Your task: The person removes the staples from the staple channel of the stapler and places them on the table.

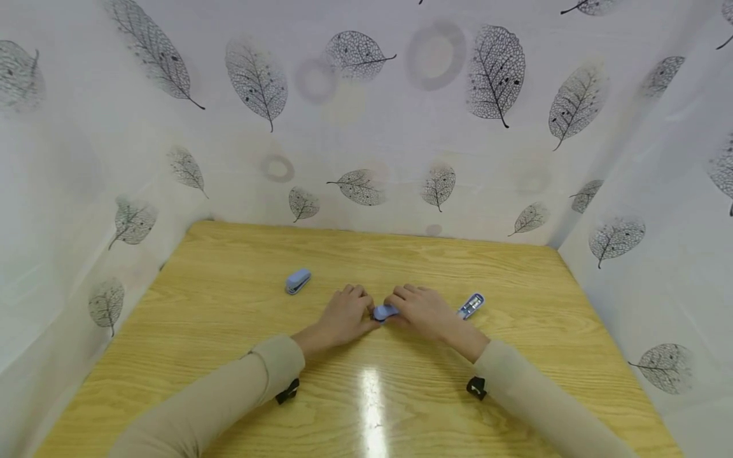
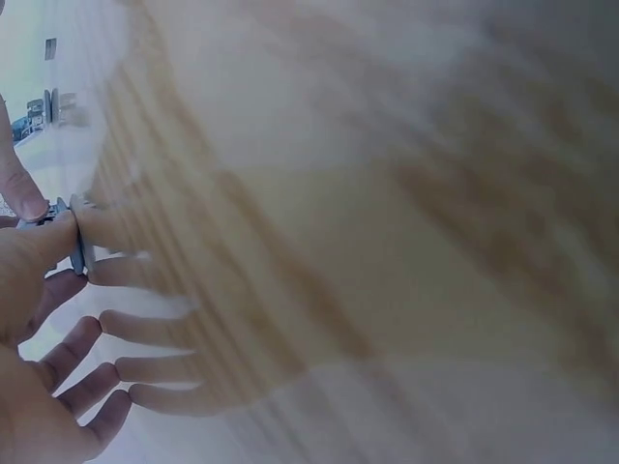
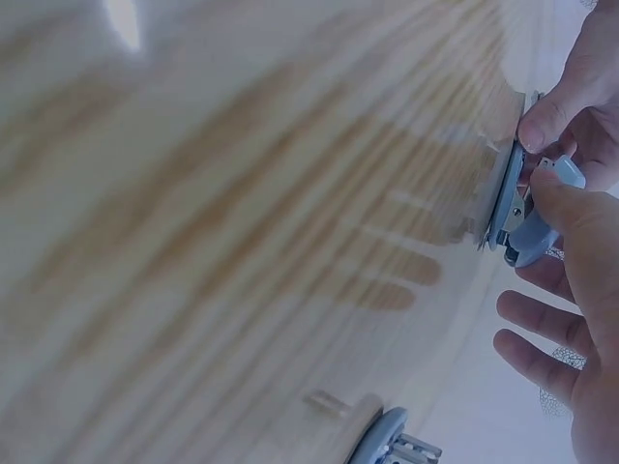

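A small blue stapler (image 1: 385, 312) is between my two hands near the middle of the table. My left hand (image 1: 347, 315) pinches its left end, thumb along the base in the right wrist view. With thumb and forefinger, my right hand (image 1: 420, 310) grips the body of the stapler (image 3: 534, 232); the other fingers of this hand (image 3: 600, 290) spread away from it. The stapler's cover stands apart from its base at an angle, metal showing between them. In the left wrist view only an edge of the stapler (image 2: 77, 237) shows past my left hand (image 2: 44, 377).
Another blue stapler (image 1: 298, 280) lies to the left, beyond my left hand. Right of my right hand lies a blue stapler piece (image 1: 471, 305) with bare metal inside, partly hidden by the wrist. A leaf-print curtain (image 1: 366, 127) borders the wooden table (image 1: 240, 254).
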